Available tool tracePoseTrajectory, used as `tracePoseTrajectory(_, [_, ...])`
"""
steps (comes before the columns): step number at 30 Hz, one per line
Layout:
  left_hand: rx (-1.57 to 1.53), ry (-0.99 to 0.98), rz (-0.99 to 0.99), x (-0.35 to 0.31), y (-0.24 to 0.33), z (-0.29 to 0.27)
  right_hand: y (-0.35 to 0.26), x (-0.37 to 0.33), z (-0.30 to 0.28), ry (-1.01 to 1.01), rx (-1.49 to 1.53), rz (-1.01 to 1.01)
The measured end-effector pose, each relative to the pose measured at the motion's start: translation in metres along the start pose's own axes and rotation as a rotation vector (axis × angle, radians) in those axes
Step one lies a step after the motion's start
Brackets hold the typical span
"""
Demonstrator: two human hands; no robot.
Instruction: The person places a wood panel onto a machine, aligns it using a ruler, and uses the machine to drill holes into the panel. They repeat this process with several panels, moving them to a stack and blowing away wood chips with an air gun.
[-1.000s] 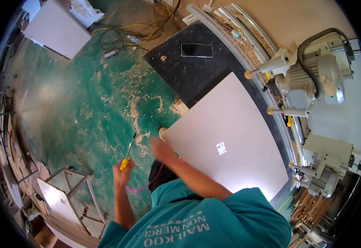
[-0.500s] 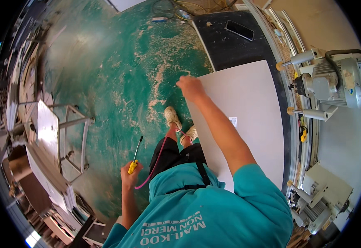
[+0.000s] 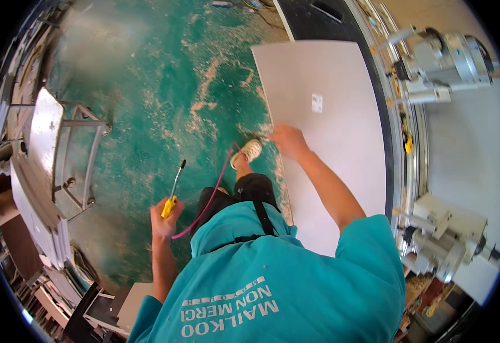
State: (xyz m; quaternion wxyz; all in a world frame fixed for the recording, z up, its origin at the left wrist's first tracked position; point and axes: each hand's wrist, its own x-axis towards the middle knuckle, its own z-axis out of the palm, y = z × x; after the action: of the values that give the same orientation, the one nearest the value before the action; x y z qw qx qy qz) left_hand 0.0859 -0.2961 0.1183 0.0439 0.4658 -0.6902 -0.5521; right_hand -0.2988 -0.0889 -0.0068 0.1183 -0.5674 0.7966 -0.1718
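My left hand [image 3: 166, 220] grips a yellow air blow gun [image 3: 170, 206], its thin metal nozzle with a dark tip pointing away from me. A pink hose [image 3: 222, 178] runs from beside that hand, loops past my foot and goes back toward my legs. On my right a large pale grey panel [image 3: 341, 154] lies flat, with a small white label [image 3: 317, 103] on its face. My right hand [image 3: 289, 141] is at the panel's left edge, its fingers curled closed there. Whether they pinch the edge or something small is hidden.
Machine units with motors [image 3: 450, 60] line the far side of the black bed [image 3: 296, 23], where a phone [image 3: 327, 10] lies. Sawdust [image 3: 207, 86] covers parts of the green floor. At left stand a metal trolley [image 3: 92, 151] and stacked boards [image 3: 41, 211].
My right hand has moved from the panel's far left corner along its left edge toward me. The whole view has shifted. The blow gun stays in my left hand.
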Motion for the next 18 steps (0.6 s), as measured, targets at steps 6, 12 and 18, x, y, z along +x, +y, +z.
tracePoseTrajectory(6, [0.083, -0.184, 0.039, -0.060, -0.063, -0.010, -0.111, -0.271, 0.035, 0.070, 0.035, 0.208])
tracePoseTrajectory(12, [-0.062, -0.151, 0.001, -0.157, -0.093, -0.019, -0.109, -0.364, 0.060, 0.156, 0.156, 0.437])
tracePoseTrajectory(18, [-0.030, -0.124, 0.102, -0.244, -0.142, 0.014, -0.099, -0.329, 0.037, 0.272, 0.045, 0.391])
